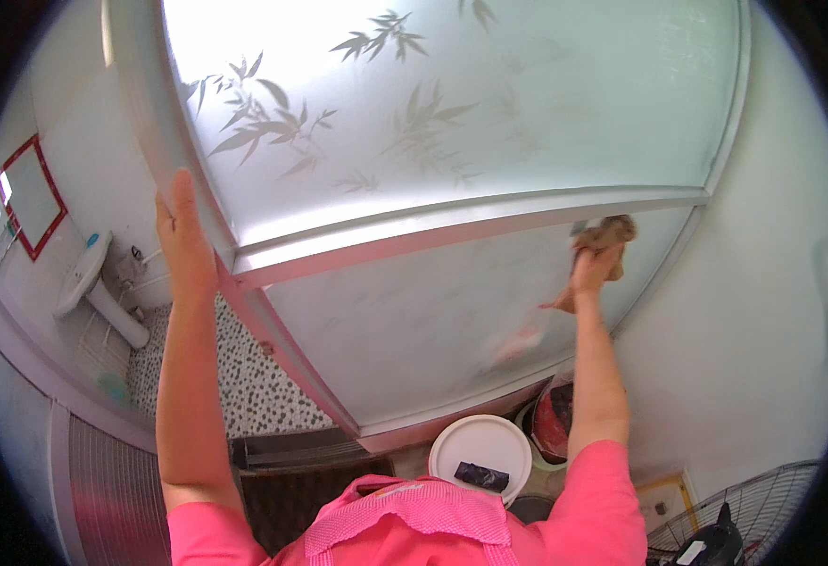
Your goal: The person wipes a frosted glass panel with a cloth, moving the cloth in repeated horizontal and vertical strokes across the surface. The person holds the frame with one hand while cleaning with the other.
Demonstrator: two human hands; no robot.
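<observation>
My left hand (189, 247) grips the upright edge of the sliding door's metal frame (224, 233), thumb on the near side and fingers mostly hidden behind. In my right hand (596, 269) is a crumpled brown cloth (612, 232), pressed against the lower frosted glass panel (414, 318) near its upper right corner. A metal crossbar (456, 219) runs just above that hand. Over the crossbar, the upper frosted glass panel (485, 120) carries a bamboo-leaf pattern. A blurred pink reflection shows in the lower glass.
Below the door stand a white round lid (481, 439) with a dark packet (482, 477) on it, and a red bucket (552, 421). A wire basket (760, 502) is at lower right. Through the doorway are a pebble-patterned floor (265, 382), pedestal washbasin (89, 276) and red-framed mirror (34, 198).
</observation>
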